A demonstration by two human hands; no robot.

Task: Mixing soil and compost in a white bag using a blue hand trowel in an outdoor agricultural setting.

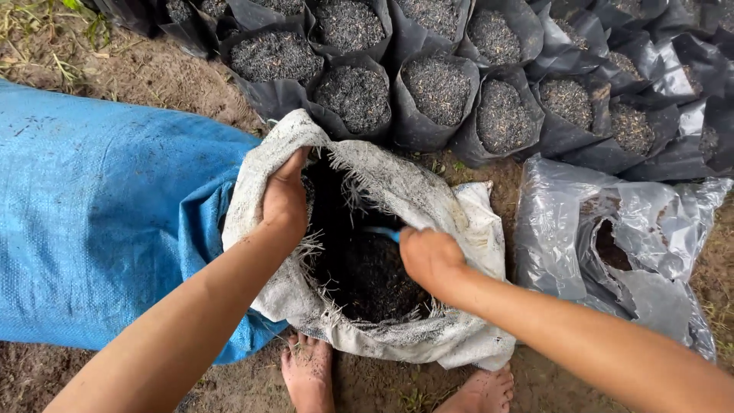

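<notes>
Where the bare brown earth (pixel 153 84) meets the person's bare feet (pixel 310 375), a large blue woven plastic sack (pixel 99 206) lies flat across the left of the view, its long side running left to right. Partly on top of its right edge rests the dirty white woven sack (pixel 451 222), slumped on the ground with its frayed mouth gaping upward and toward the camera; it holds dark, crumbly soil (pixel 367 279) deep inside. To the right, just beside it, lies a crumpled heap of grey-black plastic sheeting and empty bags (pixel 612 229). Along the top stand rows of small black plastic grow bags (pixel 355 95), upright, touching one another and filled to the brim with dark gritty mix. The left hand (pixel 284 200) is closed tight on the sack's upper left rim, fingers curled over the cloth edge and pulling it up and open. The right hand (pixel 430 256) is inside the mouth, above the soil, fist closed around a small blue handle (pixel 382 232). Only a short stub shows beyond the knuckles, pointing left and slightly up; what the handle belongs to is hidden by the hand.
</notes>
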